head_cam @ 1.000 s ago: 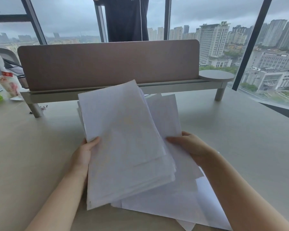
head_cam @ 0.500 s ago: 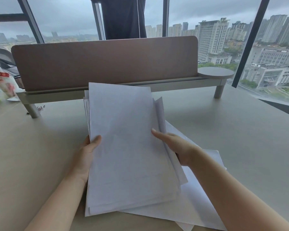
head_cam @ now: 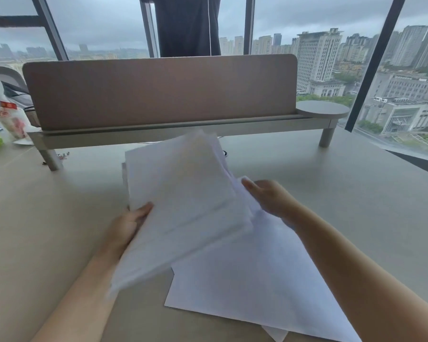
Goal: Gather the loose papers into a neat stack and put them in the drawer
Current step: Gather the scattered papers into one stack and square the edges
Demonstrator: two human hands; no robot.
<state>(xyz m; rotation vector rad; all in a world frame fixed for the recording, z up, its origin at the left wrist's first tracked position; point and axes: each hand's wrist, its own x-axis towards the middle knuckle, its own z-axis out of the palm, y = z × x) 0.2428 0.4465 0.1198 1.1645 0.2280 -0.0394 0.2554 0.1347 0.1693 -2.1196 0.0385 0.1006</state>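
Two hands work the papers (head_cam: 183, 206), a tilted bundle above the desk (head_cam: 356, 193): left hand (head_cam: 126, 225) grips its left edge, right hand (head_cam: 269, 198) presses flat-fingered against the right. Sheets are light, limp, slippery; grasp opposite edges. Loose sheets (head_cam: 245, 280) lie beneath.

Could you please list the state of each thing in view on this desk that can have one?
Held bundle of papers: lifted, tilted, edges uneven, blurred.
Loose sheets: flat on the desk, not yet gathered.
Left hand: grips the bundle's left edge, thumb on top.
Right hand: at the bundle's right edge; grip unclear.
Plastic bag: upright, far left.
Drawer: not in view.
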